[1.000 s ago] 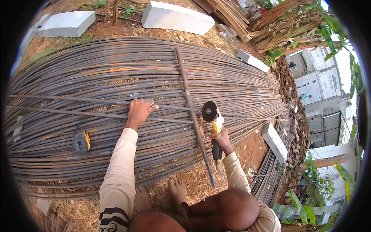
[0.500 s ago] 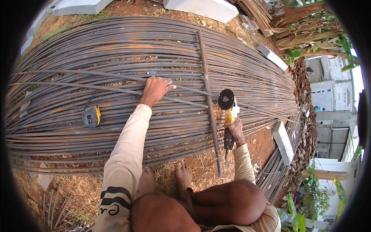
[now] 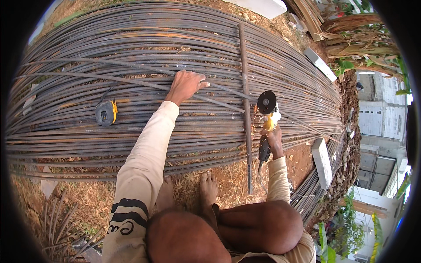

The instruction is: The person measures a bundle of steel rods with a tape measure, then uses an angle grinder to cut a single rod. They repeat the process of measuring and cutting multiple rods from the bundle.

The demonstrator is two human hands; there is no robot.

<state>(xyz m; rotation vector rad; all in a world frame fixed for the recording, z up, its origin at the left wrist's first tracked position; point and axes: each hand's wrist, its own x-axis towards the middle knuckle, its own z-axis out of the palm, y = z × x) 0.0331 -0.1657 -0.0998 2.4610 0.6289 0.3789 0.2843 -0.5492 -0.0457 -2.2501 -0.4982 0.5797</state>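
My right hand (image 3: 274, 141) grips an angle grinder (image 3: 272, 121) with a yellow and black body. Its black disc (image 3: 266, 102) faces up, just right of a brown metal bar (image 3: 244, 65) lying crosswise over the rebar. A few orange sparks fly beside the grinder. My left hand (image 3: 186, 86) is closed on a steel rebar (image 3: 144, 84) that lies slanted over the pile, fingertips partly hidden. This rebar and a second slanted one (image 3: 228, 90) run right, toward the crosswise bar. One end shows close to that bar.
A wide layer of long rebar (image 3: 131, 46) covers the ground before me. On it, left of my arm, lies a yellow and grey tape measure (image 3: 106, 112). White blocks (image 3: 322, 163) stand at right and far side. My bare feet (image 3: 208, 187) rest on straw-covered soil.
The grinder has moved slightly away from the crosswise bar, and the sparks have thinned. My left hand keeps its place on the rebar. The whole view has shifted a little.
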